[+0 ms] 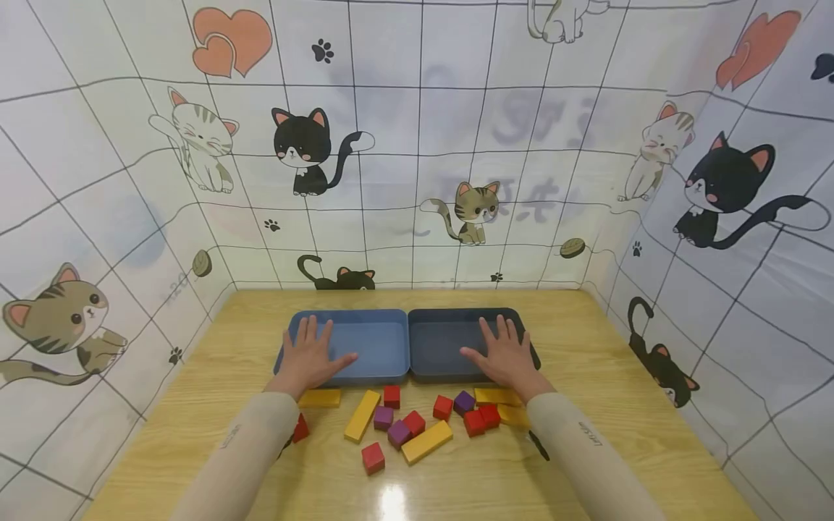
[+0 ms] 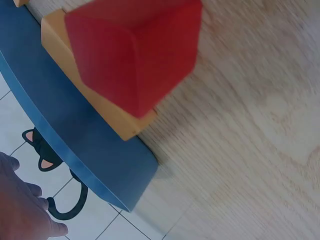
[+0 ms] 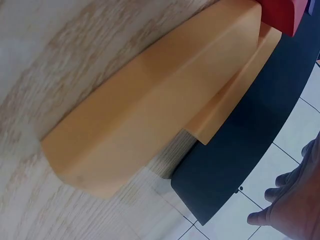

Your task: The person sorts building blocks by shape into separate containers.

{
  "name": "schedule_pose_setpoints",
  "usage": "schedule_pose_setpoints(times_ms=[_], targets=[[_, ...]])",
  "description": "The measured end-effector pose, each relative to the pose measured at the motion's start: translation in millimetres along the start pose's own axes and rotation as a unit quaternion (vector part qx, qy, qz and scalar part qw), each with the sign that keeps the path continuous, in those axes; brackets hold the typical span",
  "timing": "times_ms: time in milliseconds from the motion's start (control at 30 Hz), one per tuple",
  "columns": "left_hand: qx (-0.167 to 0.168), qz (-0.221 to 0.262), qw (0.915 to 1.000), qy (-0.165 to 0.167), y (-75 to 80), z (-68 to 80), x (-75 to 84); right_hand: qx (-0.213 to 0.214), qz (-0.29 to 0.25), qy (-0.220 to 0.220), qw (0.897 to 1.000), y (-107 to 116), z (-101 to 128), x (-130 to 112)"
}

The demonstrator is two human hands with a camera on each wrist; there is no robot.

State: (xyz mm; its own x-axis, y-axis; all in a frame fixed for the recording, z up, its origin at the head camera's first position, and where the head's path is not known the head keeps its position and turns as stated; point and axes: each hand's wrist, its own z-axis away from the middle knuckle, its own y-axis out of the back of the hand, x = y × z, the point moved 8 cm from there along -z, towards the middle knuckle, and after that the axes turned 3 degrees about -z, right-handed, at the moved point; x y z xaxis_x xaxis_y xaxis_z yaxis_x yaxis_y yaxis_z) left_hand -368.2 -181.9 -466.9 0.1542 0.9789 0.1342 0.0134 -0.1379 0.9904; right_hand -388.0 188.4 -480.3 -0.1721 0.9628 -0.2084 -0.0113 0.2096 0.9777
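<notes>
Two shallow trays sit side by side on the wooden table: a light blue tray [image 1: 384, 318] on the left and a dark blue tray [image 1: 443, 318] on the right. My left hand [image 1: 311, 356] lies flat with spread fingers over the light blue tray's near left corner. My right hand [image 1: 504, 356] lies flat the same way over the dark tray's near right corner. Neither holds anything. In front of the trays lie several blocks: yellow bars [image 1: 362, 415], red cubes [image 1: 373, 457] and purple cubes [image 1: 464, 401]. The left wrist view shows a red cube [image 2: 135, 55] on a yellow bar [image 2: 100, 105].
Cat-print cloth walls [image 1: 417, 145] close in the table [image 1: 586, 340] at the back and both sides. The right wrist view shows two yellow bars [image 3: 150, 125] against the dark tray's edge [image 3: 240, 150]. Bare wood lies at the near edge.
</notes>
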Motion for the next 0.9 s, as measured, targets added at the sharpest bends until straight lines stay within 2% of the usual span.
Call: schedule_pose_setpoints(times_ms=[400, 633, 900], targets=[[0.02, -0.019, 0.9996, 0.001, 10.3, -0.1, -11.9, 0.02, -0.011, 0.011, 1.0, 6, -1, -4], [0.019, -0.003, 0.9998, 0.004, 12.9, 1.3, -15.5, 0.019, -0.007, 0.013, 1.0, 6, -3, -7], [0.019, 0.007, 0.9998, 0.003, 15.7, 4.0, -20.0, 0.039, 0.003, 0.026, 0.999, 12, -3, -10]])
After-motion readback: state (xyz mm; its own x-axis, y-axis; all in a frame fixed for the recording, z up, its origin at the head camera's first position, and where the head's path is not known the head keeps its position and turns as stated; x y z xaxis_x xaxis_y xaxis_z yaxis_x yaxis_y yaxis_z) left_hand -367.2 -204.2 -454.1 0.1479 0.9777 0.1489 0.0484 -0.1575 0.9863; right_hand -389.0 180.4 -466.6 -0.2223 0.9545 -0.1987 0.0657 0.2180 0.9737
